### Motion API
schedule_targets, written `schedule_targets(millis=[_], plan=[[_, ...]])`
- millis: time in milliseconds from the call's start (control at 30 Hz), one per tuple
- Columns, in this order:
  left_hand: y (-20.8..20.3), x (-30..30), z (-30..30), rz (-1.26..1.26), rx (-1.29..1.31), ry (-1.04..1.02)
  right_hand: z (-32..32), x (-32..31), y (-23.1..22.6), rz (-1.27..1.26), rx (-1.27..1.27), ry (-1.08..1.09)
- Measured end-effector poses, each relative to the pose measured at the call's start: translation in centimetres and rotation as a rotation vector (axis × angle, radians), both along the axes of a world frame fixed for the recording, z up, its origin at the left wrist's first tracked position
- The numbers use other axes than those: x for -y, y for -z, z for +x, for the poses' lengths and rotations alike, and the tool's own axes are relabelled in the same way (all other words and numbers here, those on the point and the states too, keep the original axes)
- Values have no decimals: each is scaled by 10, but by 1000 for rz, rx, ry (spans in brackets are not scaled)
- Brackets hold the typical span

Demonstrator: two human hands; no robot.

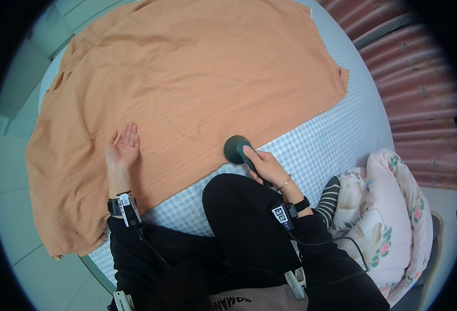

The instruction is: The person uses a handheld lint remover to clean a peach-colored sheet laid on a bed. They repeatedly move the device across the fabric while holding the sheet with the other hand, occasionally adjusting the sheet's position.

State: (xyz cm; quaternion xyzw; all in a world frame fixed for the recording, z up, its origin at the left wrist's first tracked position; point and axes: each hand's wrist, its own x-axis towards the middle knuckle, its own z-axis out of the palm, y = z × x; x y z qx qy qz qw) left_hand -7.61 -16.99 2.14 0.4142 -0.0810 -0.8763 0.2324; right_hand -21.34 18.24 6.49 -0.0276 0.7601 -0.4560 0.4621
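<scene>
1. Dark green handheld tool (234,149), head view: round head sits at the near edge of the orange cloth (213,67), about mid-frame. Handle slants down and right. I can't tell how firmly the head meets the fabric.
2. Right hand (269,168), head view: I read it as gripping the tool, fingers wrapped round the handle, thumb along the top. Thin bracelet (286,182) at that wrist, strapped module (282,215) further up the arm.
3. Left hand (123,150), head view: palm up, fingers extended, empty, over the cloth's near-left part. Contact with the cloth: can't tell from my end.
4. Cloth, head view: spread wide over a blue-and-white checked sheet (311,140), creased most on the left.
5. Surroundings, head view: I have a bent black-clad knee (233,199) just below the tool, striped sock (328,199) right of it, floral quilt (394,223) beside that, reddish curtain (415,98) upper right.
</scene>
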Motion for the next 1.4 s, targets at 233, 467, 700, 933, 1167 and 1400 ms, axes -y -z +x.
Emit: schedule_targets(millis=[233,467,700,933,1167,1400], plan=[[1,1,2,-7,-21,9,-20,-26,1,26,-26,122],[4,3,3,-6,-34,10,-62,-59,2,34,-163,377],[10,-4,5,-99,10,84,-41,-49,6,43,-91,268],[7,-95,-1,-433,88,596,-33,-44,14,-44,-84,111],[-15,-164,20,-2042,598,1169,-85,-73,11,-42,-176,457],[-9,-156,5,-2192,330,997,-87,-75,15,-112,-193,441]])
